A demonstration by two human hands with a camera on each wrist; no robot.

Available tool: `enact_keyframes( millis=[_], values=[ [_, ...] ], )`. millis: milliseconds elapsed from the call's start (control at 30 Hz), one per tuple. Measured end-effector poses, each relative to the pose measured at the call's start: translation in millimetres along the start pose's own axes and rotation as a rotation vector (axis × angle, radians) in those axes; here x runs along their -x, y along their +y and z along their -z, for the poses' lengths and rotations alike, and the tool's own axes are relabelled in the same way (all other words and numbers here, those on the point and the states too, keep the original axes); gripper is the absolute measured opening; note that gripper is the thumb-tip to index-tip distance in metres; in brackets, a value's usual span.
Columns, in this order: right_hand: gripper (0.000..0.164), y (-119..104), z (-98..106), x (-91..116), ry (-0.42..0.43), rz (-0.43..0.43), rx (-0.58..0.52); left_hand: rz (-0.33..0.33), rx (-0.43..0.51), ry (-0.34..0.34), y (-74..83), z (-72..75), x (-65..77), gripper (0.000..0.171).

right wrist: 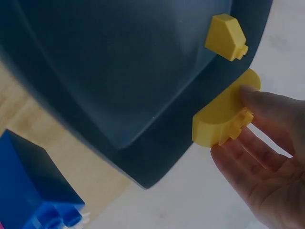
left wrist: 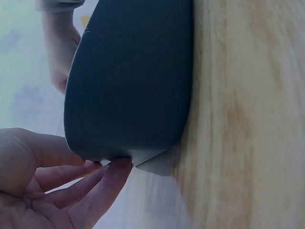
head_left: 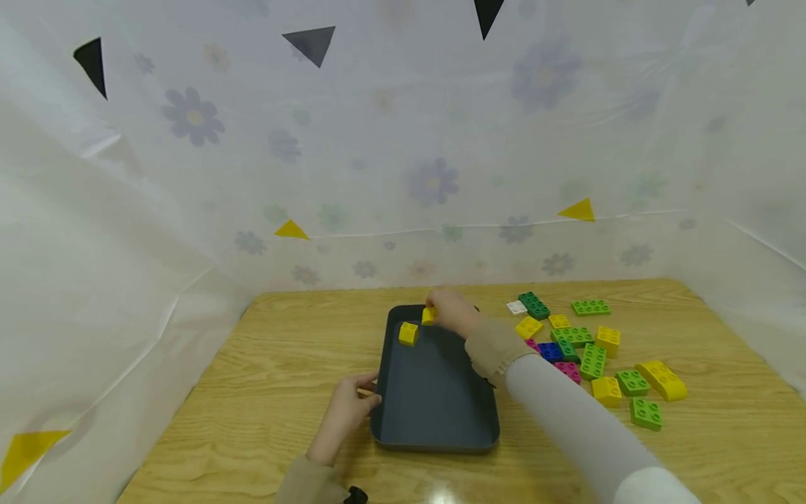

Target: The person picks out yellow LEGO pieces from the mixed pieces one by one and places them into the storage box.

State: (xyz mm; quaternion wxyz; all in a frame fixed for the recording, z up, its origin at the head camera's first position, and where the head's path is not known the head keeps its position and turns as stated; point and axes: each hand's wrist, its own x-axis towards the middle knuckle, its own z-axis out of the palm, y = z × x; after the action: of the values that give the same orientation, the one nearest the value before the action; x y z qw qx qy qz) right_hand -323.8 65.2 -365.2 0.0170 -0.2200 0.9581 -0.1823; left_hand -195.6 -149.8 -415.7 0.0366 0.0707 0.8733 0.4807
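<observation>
A dark grey tray [head_left: 441, 392] lies on the wooden table. At its left rim, my left hand [head_left: 352, 402] holds the side wall with thumb and fingertips, seen closer in the left wrist view. Over the far end, my right hand [head_left: 455, 311] pinches a yellow curved toy brick [right wrist: 221, 112] between thumb and fingers. Its studs face the fingers, and in the head view the hand partly hides it. A second yellow brick [head_left: 408, 334], with a sloped side in the right wrist view, sits inside near the far left corner.
Several loose toy bricks lie right of the tray: a blue brick [head_left: 550, 351], a dark green brick [head_left: 534, 305], a white brick [head_left: 517, 308], a yellow arched brick [head_left: 661, 380], plus light green and pink ones. A patterned curtain [head_left: 403, 161] hangs behind the table.
</observation>
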Motion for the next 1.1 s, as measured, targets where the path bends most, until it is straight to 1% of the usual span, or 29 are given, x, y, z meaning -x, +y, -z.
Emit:
enact_keyframes(
  millis=[67,200,500,767,1100],
  values=[
    [0.028,1,-6,-2,0.002,-0.016,0.003,0.002,0.000,-0.001,0.0,-0.1,0.1,0.045],
    [0.029,1,-15,-5,-0.021,-0.062,-0.019,0.007,0.002,-0.002,-0.3,-0.2,-0.2,0.045],
    [0.023,-1,-25,-4,-0.080,-0.123,-0.034,0.008,0.001,0.000,-0.1,0.3,0.1,0.045],
    [0.024,3,-35,-6,-0.086,-0.158,-0.027,-0.006,0.002,0.004,1.0,-0.4,0.4,0.044],
    [0.022,6,-41,-10,-0.089,-0.165,-0.020,-0.001,-0.002,0.001,2.1,0.2,0.4,0.044]
  ],
)
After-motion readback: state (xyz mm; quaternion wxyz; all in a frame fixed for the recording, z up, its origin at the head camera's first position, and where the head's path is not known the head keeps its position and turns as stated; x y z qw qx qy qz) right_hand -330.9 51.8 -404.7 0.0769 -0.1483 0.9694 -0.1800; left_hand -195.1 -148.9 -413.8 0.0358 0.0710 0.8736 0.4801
